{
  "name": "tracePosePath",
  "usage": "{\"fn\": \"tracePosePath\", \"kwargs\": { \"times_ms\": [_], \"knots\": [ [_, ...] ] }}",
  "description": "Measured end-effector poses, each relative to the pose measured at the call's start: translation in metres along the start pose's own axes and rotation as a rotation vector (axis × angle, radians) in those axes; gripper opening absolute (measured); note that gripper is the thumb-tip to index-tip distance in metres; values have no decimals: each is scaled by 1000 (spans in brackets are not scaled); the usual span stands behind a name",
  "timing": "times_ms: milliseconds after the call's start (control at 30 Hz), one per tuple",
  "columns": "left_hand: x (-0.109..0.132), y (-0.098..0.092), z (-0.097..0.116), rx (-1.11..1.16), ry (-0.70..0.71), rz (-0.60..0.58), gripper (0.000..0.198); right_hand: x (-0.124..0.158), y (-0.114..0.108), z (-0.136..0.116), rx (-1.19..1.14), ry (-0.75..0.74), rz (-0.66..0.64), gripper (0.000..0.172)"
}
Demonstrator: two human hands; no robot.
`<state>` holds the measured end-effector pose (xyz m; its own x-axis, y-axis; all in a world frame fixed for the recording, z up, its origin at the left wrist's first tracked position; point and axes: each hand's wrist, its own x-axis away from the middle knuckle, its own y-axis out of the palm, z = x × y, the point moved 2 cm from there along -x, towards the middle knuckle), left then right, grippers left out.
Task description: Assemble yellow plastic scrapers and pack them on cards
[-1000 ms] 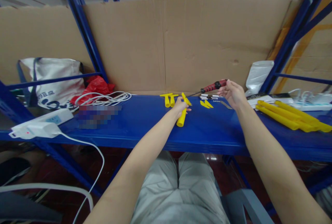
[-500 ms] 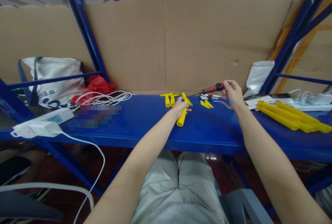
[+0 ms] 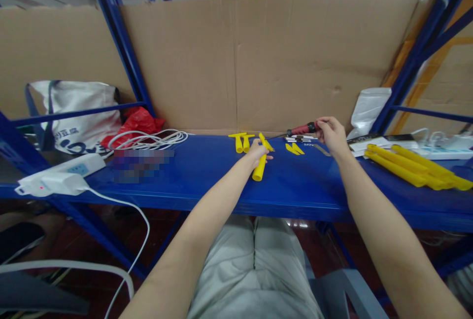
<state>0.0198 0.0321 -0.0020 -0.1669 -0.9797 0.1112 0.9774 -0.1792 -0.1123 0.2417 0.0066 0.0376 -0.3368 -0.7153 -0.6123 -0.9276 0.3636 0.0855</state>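
My left hand point(image 3: 257, 154) is closed around a yellow T-shaped piece with a round tube handle point(image 3: 259, 171), whose crosspiece points up and away. By the end of its handle my right hand point(image 3: 330, 134) grips a screwdriver point(image 3: 301, 130) with a red and black handle. The thin shaft runs left to the crosspiece of the yellow piece; my fingers and the small size hide the exact contact. Behind my left hand lie two more yellow T-shaped pieces point(image 3: 239, 144). Two flat yellow pieces point(image 3: 294, 148) rest on the blue shelf point(image 3: 207, 171), below the screwdriver.
Several yellow tubes point(image 3: 402, 167) are piled at the right near white packets point(image 3: 369, 144). A power strip point(image 3: 62, 176), coiled white cable point(image 3: 173, 136), red plastic bag point(image 3: 136, 123) and cloth bag point(image 3: 81, 112) occupy the left. A cardboard sheet point(image 3: 288, 62) stands behind the shelf.
My right hand and the screwdriver handle have dipped slightly, and the handle looks rolled about its length. My left hand and its yellow piece have barely moved.
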Motion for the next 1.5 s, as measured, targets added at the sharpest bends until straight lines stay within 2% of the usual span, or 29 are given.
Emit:
{"fn": "tracePosePath", "kwargs": {
  "times_ms": [133,367,467,600,700,833,1033,1200,1333,1500],
  "knots": [
    [0,1,-1,-3,2,-8,53,5,2,-6,-98,95,54,21],
    [-1,1,0,-10,-4,15,50,10,7,-17,-224,256,-91,22],
    [-1,1,0,-18,3,24,50,9,7,-16,-224,237,-86,26],
    [0,1,0,-24,9,25,50,6,5,-9,-216,227,32,35],
    [1,1,0,-18,-1,25,50,5,4,-5,-196,272,78,34],
    [1,1,0,-7,-9,21,50,7,4,-7,-179,296,57,27],
    [0,0,-1,-15,-9,19,49,10,6,-16,-271,353,-36,20],
    [0,0,-1,-20,-15,25,48,9,6,-15,-285,289,-77,28],
    [-1,0,-1,-5,-12,26,49,8,4,-11,-265,279,-38,37],
    [-1,0,0,-5,-16,24,51,5,1,-4,-209,302,-42,36]
  ]
}}
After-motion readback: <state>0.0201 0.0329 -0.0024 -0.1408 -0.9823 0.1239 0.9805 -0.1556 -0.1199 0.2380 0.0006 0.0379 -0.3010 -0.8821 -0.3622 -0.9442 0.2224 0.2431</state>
